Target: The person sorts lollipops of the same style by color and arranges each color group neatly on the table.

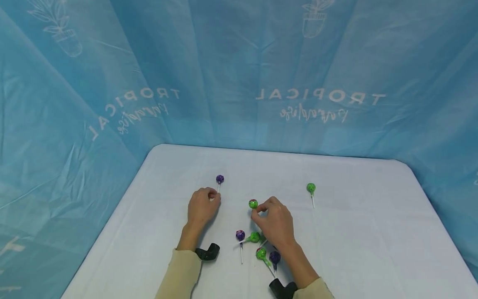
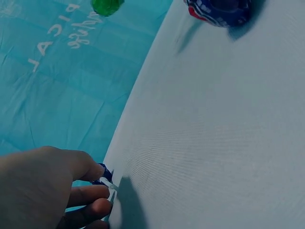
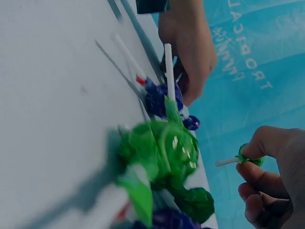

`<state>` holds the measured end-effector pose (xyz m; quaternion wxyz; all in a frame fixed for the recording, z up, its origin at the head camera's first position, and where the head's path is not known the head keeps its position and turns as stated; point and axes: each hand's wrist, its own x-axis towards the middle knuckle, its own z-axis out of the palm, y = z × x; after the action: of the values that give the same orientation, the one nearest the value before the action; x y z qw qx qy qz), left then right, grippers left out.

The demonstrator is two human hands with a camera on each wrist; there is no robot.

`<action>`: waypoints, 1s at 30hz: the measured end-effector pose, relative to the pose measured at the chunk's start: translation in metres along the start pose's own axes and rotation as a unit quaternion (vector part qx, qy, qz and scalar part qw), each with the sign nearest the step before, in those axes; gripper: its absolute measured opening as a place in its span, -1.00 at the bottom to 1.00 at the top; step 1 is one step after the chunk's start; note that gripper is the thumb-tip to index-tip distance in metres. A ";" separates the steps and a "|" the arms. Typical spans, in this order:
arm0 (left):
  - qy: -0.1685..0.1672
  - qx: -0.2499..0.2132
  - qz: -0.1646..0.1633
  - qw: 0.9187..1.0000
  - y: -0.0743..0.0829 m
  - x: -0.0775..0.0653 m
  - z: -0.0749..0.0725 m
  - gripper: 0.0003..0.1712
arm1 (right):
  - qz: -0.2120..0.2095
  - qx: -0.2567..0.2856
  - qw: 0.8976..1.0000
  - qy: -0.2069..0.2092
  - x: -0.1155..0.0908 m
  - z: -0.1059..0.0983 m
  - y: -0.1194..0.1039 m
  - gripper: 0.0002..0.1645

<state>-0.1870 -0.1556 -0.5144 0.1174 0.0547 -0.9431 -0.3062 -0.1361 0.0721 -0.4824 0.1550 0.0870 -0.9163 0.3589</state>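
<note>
My left hand (image 1: 201, 206) is at the far left of the group, thumb and fingertips pinching the stick of a purple lollipop (image 1: 220, 179). Its wrapped head points toward the back of the table. In the left wrist view that purple lollipop (image 2: 106, 172) is partly behind the thumb. To the right, my right hand (image 1: 275, 222) pinches a green lollipop (image 1: 253, 204) between thumb and index finger, just below the head. In the right wrist view its white stick (image 3: 228, 162) sticks out past the fingertips.
Near the right forearm lies a loose cluster: a purple lollipop (image 1: 240, 235), green lollipops (image 1: 261, 253) and a darker purple one (image 1: 274, 257), some overlapping. A separate green lollipop (image 1: 311, 188) lies at the back right. Blue printed curtains (image 1: 239, 74) surround the white table (image 1: 373, 232).
</note>
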 end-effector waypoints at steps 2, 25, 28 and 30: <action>-0.009 -0.001 0.001 1.000 0.001 -0.001 -0.001 -0.79 | 0.003 -0.001 1.000 0.000 0.001 -0.003 0.000 -0.90; -0.026 0.010 0.018 0.999 0.009 -0.016 -0.014 -0.74 | 0.046 -0.038 0.998 0.010 0.018 -0.035 0.034 -0.83; -0.029 0.009 0.027 0.999 0.013 -0.017 -0.016 -0.72 | 0.052 -0.043 0.998 0.009 0.019 -0.038 0.039 -0.83; -0.030 0.012 0.030 0.999 0.014 -0.018 -0.017 -0.72 | 0.057 -0.048 0.997 0.006 0.020 -0.039 0.042 -0.82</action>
<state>-0.1656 -0.1509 -0.4961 0.0975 0.0187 -0.9510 -0.2926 -0.1575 0.1280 -0.4750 0.1439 0.0252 -0.9349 0.3235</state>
